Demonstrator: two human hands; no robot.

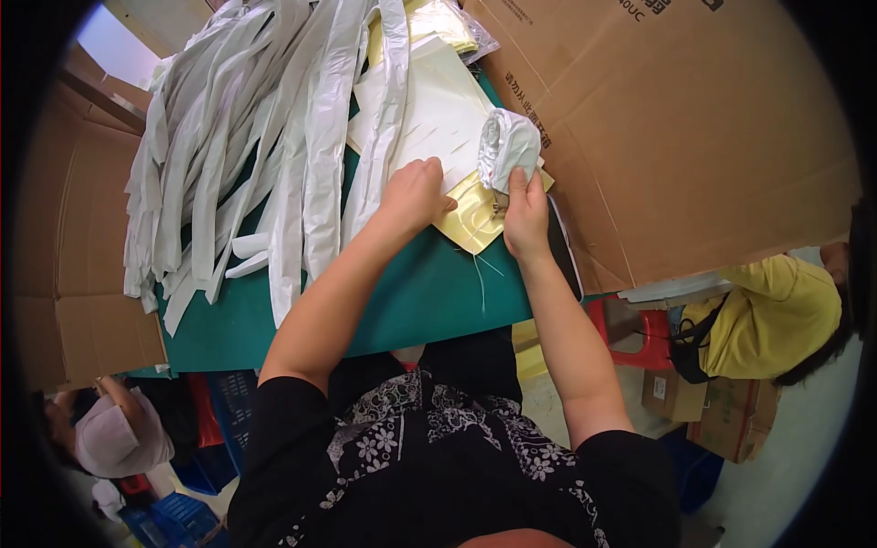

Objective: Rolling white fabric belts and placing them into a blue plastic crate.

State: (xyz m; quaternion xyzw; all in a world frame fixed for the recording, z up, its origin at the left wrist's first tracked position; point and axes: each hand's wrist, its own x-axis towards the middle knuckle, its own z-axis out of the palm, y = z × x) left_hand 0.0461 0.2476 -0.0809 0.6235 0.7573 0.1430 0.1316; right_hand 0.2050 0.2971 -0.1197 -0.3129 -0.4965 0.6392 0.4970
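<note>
My right hand point(527, 219) grips a folded white bundle point(512, 144) of thin, soft material, its thumb lying along the lower end. My left hand point(418, 194) rests at the lower edge of a stack of pale cream sheets point(429, 110). Its fingers are curled under and largely hidden, so what they hold, if anything, does not show. Between the two hands lies a shiny yellow sheet point(477, 219), with thin pale strands point(482, 279) trailing off its lower corner. Left of my left hand, long white plastic strips point(326, 137) hang across the table.
The green table point(411, 297) carries all this. A big cardboard panel point(685, 137) stands at the right, another cardboard wall point(82, 219) at the left. Yellow wrapped packs point(438, 26) lie at the far end. A person in yellow point(772, 315) is at right, another point(123, 434) at lower left.
</note>
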